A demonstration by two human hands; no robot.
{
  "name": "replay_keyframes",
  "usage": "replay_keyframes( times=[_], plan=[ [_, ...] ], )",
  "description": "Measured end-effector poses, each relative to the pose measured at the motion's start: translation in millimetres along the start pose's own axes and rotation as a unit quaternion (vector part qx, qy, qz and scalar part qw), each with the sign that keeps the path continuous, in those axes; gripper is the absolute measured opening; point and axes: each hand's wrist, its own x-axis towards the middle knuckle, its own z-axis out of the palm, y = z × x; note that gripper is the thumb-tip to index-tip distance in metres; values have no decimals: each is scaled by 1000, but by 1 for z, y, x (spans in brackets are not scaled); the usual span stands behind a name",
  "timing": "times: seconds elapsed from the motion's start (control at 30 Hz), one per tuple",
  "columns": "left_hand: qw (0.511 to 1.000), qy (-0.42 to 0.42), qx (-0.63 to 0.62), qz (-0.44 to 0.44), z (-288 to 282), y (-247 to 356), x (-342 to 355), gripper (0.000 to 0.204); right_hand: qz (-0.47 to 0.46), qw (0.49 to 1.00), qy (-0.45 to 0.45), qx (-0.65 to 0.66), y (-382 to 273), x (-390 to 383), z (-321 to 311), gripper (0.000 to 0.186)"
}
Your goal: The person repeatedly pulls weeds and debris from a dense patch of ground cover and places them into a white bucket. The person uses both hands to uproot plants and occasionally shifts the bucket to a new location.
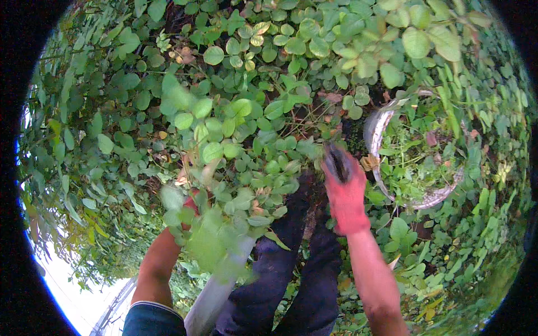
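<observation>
My right hand (344, 193), in a red glove, reaches down among the leafy stems at the middle right. A dark patch (338, 163) shows at its fingers; blur hides whether it is the glove's coating or a held thing. My left hand (191, 206), also in a red glove, is mostly behind blurred green leaves (216, 238) at the left of centre, so its fingers do not show. Leafy branches (224, 134) spread between and ahead of both hands. To the right of my right hand stands a round, pale-rimmed bucket (378, 126) holding cut-looking green weeds (417, 157).
Dense broad-leaved plants (123, 84) surround me on all sides. A grey pole or pipe (216, 297) slants up beside my dark-trousered legs (280, 263). Dry brown leaves (370, 162) lie by the bucket. A bright pale area (78, 297) shows at the lower left.
</observation>
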Motion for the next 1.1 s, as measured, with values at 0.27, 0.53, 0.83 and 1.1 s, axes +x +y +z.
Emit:
replay_keyframes(
  times=[0.27,0.53,0.83,1.1],
  plan=[
    [999,11,-34,-28,9,14,5,27,-194,894,-319,-247,52,-10,109,56],
    [992,72,-24,-97,-72,29,-12,24,-66,841,-468,-263,91,-56,96,46],
    [865,413,-240,149,-235,209,78,32,74,922,-265,-274,179,3,23,36],
    [972,61,-207,99,-24,178,227,44,-92,988,42,-118,112,115,46,42]
  ],
)
